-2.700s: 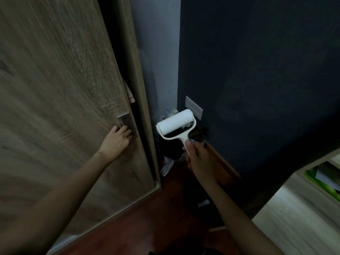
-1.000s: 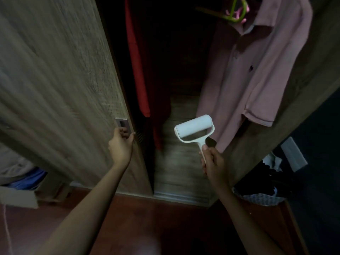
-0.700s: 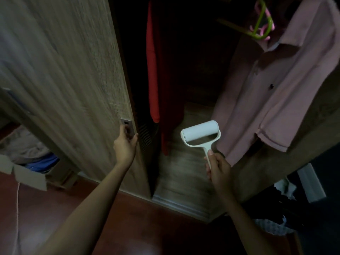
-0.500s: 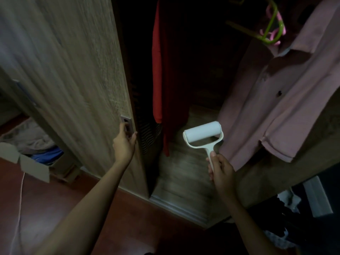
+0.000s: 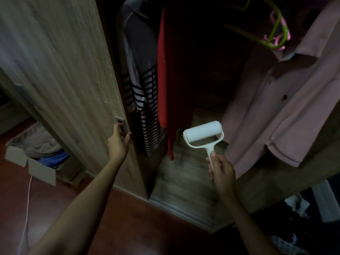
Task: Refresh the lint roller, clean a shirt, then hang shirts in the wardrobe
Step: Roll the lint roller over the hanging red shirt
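Note:
My right hand (image 5: 221, 171) grips the handle of a white lint roller (image 5: 203, 134), held upright in front of the open wardrobe. My left hand (image 5: 118, 144) holds the metal pull (image 5: 120, 123) of the wooden sliding door (image 5: 60, 74). Inside hang a grey shirt with dark stripes (image 5: 142, 100), a red garment (image 5: 165, 76) and, at the right, a pink shirt (image 5: 279, 107) on green and pink hangers (image 5: 277, 34). The roller is just left of the pink shirt's hem, not touching it.
The wardrobe's wooden floor (image 5: 184, 181) lies below the clothes. An open cardboard box (image 5: 35, 162) with clothes sits on the red-brown floor at the left, with a white cord (image 5: 27, 199) beside it. A dark pile of items (image 5: 294, 227) lies at the lower right.
The door has slid further left under my left hand, and the striped shirt now shows beside the red garment. The roller has stayed in my right hand before the pink shirt.

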The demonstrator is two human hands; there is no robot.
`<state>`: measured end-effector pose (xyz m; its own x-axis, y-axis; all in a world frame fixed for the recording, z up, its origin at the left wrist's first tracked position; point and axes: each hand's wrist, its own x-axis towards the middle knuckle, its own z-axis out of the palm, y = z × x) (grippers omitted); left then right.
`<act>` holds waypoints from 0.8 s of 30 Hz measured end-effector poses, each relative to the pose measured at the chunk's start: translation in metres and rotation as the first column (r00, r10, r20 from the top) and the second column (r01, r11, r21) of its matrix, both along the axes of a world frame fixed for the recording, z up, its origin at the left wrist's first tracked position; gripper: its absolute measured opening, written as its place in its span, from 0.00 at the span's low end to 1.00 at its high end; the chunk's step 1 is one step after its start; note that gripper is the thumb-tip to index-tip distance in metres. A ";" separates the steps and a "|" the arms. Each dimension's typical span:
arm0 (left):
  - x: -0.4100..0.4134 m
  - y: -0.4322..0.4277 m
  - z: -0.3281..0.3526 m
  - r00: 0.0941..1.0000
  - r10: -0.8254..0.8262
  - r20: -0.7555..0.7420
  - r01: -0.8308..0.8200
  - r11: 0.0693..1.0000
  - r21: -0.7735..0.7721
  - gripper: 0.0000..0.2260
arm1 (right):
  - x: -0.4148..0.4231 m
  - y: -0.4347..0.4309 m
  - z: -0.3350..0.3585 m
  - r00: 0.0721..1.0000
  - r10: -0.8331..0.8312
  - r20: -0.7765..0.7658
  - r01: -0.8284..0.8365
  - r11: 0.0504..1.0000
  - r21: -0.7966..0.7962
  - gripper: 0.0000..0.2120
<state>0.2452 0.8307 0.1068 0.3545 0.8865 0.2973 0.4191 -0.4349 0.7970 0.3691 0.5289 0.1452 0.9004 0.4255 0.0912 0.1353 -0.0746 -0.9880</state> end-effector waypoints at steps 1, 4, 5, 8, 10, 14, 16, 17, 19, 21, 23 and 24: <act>-0.001 0.003 0.001 1.000 -0.002 -0.004 0.002 1.000 -0.001 0.16 | -0.001 0.001 0.000 1.000 0.004 -0.001 -0.004 1.000 0.002 0.17; -0.007 0.015 0.003 1.000 0.002 -0.014 -0.002 1.000 0.000 0.16 | -0.004 0.006 0.002 1.000 0.014 0.010 -0.014 1.000 0.002 0.17; -0.008 0.018 0.003 1.000 0.000 -0.012 0.000 1.000 -0.004 0.16 | -0.005 0.008 0.002 1.000 0.013 0.009 -0.013 1.000 0.005 0.17; -0.012 0.025 0.007 1.000 -0.011 0.009 0.011 1.000 -0.007 0.14 | -0.007 0.013 0.003 1.000 0.011 -0.003 -0.011 1.000 0.013 0.16; -0.015 0.030 0.008 1.000 -0.010 0.013 0.010 1.000 -0.007 0.13 | -0.008 0.016 0.004 1.000 0.005 -0.002 -0.005 1.000 0.012 0.15; -0.019 0.041 0.008 0.999 -0.027 -0.017 0.027 0.999 -0.026 0.14 | -0.012 0.021 0.005 1.000 -0.002 0.009 0.002 1.000 0.020 0.15; -0.020 0.042 0.009 0.999 -0.034 -0.033 0.033 0.999 -0.029 0.14 | -0.013 0.023 0.004 1.000 -0.010 0.007 0.010 1.000 0.024 0.15; -0.020 0.042 0.009 0.999 -0.033 -0.036 0.032 0.999 -0.026 0.14 | -0.014 0.024 0.004 1.000 -0.014 0.007 0.013 1.000 0.025 0.15; -0.021 0.043 0.008 0.999 -0.035 -0.038 0.034 0.999 -0.034 0.14 | -0.016 0.027 0.003 1.000 -0.014 0.015 0.013 1.000 0.023 0.15; -0.021 0.042 0.009 0.999 -0.036 -0.040 0.034 0.998 -0.055 0.14 | -0.018 0.028 0.003 1.000 -0.014 0.024 0.013 1.000 0.020 0.15; -0.020 0.035 0.014 1.000 -0.006 -0.017 0.006 1.000 -0.031 0.14 | -0.018 0.028 0.003 1.000 -0.021 0.021 0.020 1.000 0.015 0.15; -0.018 0.028 0.019 1.000 0.024 0.005 -0.024 1.000 0.005 0.15 | -0.018 0.027 0.003 1.000 -0.024 0.018 0.023 1.000 0.015 0.16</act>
<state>0.2267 0.8582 0.1254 0.3312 0.8933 0.3039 0.4253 -0.4289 0.7970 0.3508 0.5563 0.1483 0.9082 0.4027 0.1138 0.1518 -0.0637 -0.9864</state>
